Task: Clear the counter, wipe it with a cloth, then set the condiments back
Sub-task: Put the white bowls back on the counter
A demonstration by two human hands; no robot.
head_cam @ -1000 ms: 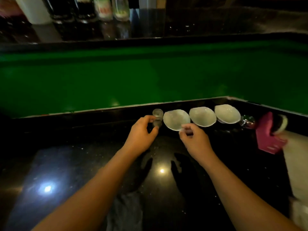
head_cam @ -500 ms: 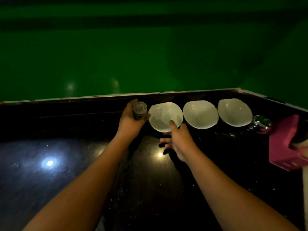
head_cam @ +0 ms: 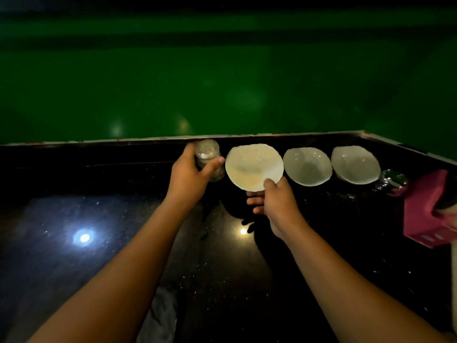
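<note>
My left hand (head_cam: 188, 179) grips a small clear shaker jar (head_cam: 208, 157) and holds it tilted near the back edge of the black counter (head_cam: 99, 219). My right hand (head_cam: 274, 201) holds the leftmost white bowl (head_cam: 252, 164) by its near rim, thumb on the inside, lifted and tipped toward me. Two more white bowls (head_cam: 306, 165) (head_cam: 354, 164) stand in a row to its right. A grey cloth (head_cam: 160, 318) lies at the counter's near edge between my forearms.
A shiny glass object (head_cam: 392, 179) sits right of the bowls, next to a pink box (head_cam: 430, 209) at the right edge. A green wall (head_cam: 222, 82) rises behind the counter. Ceiling lights reflect on the polished counter top.
My left hand has taken the shaker jar and tilted it up. My right hand has closed on the leftmost bowl's rim and tipped it up. The camera has moved closer and lower.
</note>
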